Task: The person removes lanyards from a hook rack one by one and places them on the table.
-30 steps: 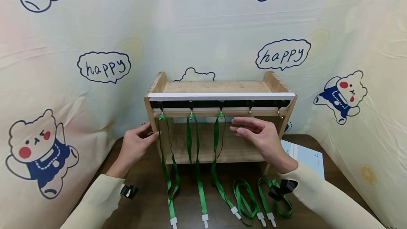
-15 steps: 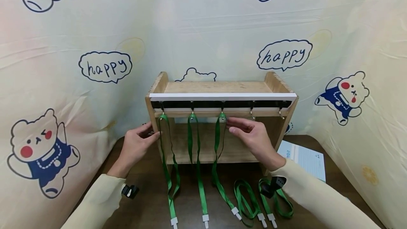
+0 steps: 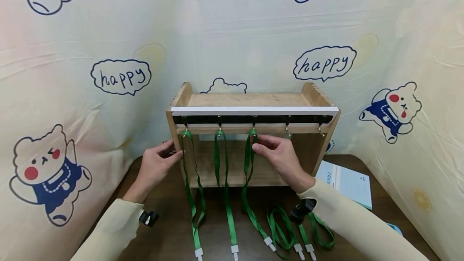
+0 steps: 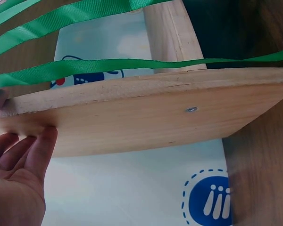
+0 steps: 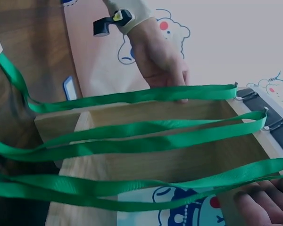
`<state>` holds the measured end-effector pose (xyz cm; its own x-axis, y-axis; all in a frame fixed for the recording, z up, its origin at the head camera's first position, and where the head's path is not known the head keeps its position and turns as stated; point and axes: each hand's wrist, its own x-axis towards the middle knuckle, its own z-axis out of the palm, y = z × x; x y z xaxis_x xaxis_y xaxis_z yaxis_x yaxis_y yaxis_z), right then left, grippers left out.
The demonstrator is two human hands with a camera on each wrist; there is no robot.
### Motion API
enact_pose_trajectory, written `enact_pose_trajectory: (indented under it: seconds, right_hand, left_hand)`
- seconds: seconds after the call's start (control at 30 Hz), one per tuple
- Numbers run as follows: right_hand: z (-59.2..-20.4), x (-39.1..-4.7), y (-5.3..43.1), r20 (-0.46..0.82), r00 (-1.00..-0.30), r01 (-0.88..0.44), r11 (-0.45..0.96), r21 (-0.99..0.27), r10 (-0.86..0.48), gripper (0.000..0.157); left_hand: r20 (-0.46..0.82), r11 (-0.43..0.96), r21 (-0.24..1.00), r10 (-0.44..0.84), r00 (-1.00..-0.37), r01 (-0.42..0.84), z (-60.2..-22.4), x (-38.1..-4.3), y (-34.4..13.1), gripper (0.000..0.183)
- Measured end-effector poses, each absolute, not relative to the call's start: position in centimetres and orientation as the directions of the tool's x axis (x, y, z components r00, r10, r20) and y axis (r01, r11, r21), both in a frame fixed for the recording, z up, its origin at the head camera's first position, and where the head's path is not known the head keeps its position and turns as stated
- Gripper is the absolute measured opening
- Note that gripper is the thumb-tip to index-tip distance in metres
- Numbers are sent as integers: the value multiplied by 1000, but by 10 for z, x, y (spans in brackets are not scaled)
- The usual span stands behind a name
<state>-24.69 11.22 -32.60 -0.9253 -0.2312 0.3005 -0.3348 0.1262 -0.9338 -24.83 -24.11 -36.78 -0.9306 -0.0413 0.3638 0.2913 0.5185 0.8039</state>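
Note:
My left hand grips the left side panel of a small wooden shelf. In the left wrist view its fingertips press the panel's outer face, with the thumb at the front edge. Three green lanyards hang from metal hooks on a black strip along the shelf's front; their white clips lie on the table. My right hand pinches the third lanyard just below its hook, the strap running between thumb and fingers in the right wrist view. Two hooks farther right bear nothing.
A looped green lanyard and another, partly behind the right wrist, lie on the dark table. A light blue notebook lies right of the shelf. A printed curtain surrounds the table.
My right hand has moved left from beside the third lanyard and taken hold of its strap near the hook. My left hand keeps its grip on the shelf's side.

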Motion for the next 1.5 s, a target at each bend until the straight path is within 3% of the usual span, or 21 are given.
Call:
enact_pose_trajectory:
  seconds: [0.33,0.63,1.5]
  right_hand:
    - [-327,-248,97,264,-920,-279,12,-960,-291,37]
    - [-323,-250,92,189,-940,-198,4,-980,-283,38]
    - [-314,-237,100,223,-934,-209,-80,-975,-279,30]
  left_hand:
    - [363,521,804,-45,-931,288,-368,-248,-241,56]
    - [362,515,805,-35,-931,294,-368,-248,-241,55]
    - [375,491,814,-32,-927,312,-370,-249,-242,56]
